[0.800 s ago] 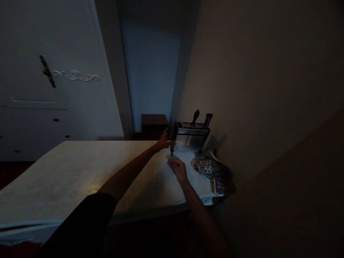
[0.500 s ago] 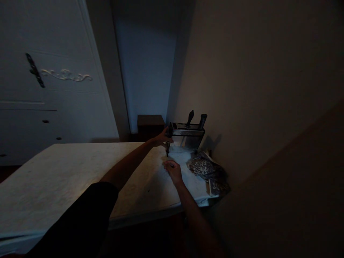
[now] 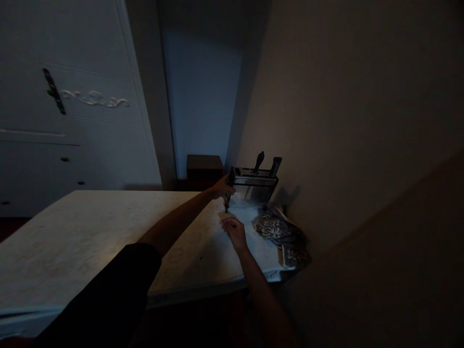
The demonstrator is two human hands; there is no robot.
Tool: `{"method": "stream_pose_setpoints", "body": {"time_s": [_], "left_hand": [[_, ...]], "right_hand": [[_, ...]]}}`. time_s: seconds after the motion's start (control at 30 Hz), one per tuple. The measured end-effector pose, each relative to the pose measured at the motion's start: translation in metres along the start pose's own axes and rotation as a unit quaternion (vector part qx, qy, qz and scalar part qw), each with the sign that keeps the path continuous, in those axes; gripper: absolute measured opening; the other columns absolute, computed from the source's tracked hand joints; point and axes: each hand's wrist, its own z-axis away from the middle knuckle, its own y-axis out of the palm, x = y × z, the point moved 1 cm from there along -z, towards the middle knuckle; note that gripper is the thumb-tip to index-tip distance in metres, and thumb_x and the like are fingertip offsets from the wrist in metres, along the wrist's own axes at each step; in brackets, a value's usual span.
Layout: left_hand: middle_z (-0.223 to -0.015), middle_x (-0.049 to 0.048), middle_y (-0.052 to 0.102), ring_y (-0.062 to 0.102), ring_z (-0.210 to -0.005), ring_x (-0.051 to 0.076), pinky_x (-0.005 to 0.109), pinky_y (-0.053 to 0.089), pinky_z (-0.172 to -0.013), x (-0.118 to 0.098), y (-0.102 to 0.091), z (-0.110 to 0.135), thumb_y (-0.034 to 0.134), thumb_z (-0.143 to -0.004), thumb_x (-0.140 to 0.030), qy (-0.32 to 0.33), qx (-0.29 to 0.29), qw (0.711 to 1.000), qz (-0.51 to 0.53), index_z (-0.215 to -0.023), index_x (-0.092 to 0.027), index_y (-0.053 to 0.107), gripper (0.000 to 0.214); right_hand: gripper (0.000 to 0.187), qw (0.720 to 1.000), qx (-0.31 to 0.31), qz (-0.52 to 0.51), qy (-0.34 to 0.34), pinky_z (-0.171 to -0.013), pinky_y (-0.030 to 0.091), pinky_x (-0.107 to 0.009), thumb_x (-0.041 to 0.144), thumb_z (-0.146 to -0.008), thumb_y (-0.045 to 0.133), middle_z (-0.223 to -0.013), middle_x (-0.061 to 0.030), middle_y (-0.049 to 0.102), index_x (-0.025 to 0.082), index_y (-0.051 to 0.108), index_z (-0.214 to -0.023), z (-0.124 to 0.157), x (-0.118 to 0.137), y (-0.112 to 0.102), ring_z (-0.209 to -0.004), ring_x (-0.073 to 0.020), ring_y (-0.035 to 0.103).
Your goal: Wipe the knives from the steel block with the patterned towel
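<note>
Both hands work apart at the counter (image 3: 108, 224); for directions, the clock is centred on the right hand, 12 pointing away from the wearer. Left hand (image 3: 220, 187), at 11 o'clock, is closed on the near-left end of a dark-framed rack (image 3: 255, 181), thumb across the front. Right hand (image 3: 235, 231) sits low, just short of the rack's left foot, fingers curled in; whether they pinch anything, cannot tell.

Rack stands upright at 1 o'clock, its front panel glossy or see-through. Two dark handles rise from the top: a slim one (image 3: 259, 162) and a broader one (image 3: 276, 166). What they belong to is not clear.

Patterned cloth (image 3: 279, 231) lies bunched at 3 o'clock, near the counter's right end. Small dark speck (image 3: 201, 258) at 8 o'clock. Wall (image 3: 326, 121) at 2 o'clock; brown box (image 3: 205, 165) well beyond, 11 o'clock.

Risks, as judged: rack looks narrow and top-heavy, with the visible hold at one end only. A hard pull there could swing or tip it and send the handled pieces sliding. Right fingers, so near the foot, could be pinched if the frame drops. Cloth could slip off the counter if the forearm brushes it. Dim light makes any misjudged reach likelier.
</note>
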Motion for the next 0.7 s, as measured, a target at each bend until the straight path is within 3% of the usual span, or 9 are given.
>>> {"method": "stream_pose_setpoints", "body": {"time_s": [0.23, 0.7], "left_hand": [[-0.092, 0.0051, 0.060, 0.057, -0.066, 0.013, 0.029, 0.052, -0.056, -0.006, -0.017, 0.021, 0.064, -0.052, -0.001, -0.007, -0.023, 1.000, -0.017, -0.140, -0.021, 0.038, 0.094], [-0.101, 0.0044, 0.059, 0.058, -0.069, 0.013, 0.036, 0.058, -0.061, -0.018, -0.105, 0.096, 0.065, -0.050, 0.001, -0.045, -0.049, 0.998, 0.005, -0.141, -0.028, 0.034, 0.100]], "right_hand": [[0.031, 1.000, -0.008, -0.016, 0.006, -0.056, 0.044, -0.026, 0.048, -0.071, 0.066, -0.065, -0.0032, 0.063, 0.017, 0.069, -0.075, 0.001, -0.002, -0.001, -0.059, -0.0139, 0.055], [0.038, 0.999, -0.038, -0.015, 0.027, -0.051, 0.038, -0.023, 0.051, -0.065, 0.072, -0.064, -0.0022, 0.064, 0.016, 0.071, -0.079, 0.000, -0.006, -0.006, -0.056, -0.0123, 0.052]]}}
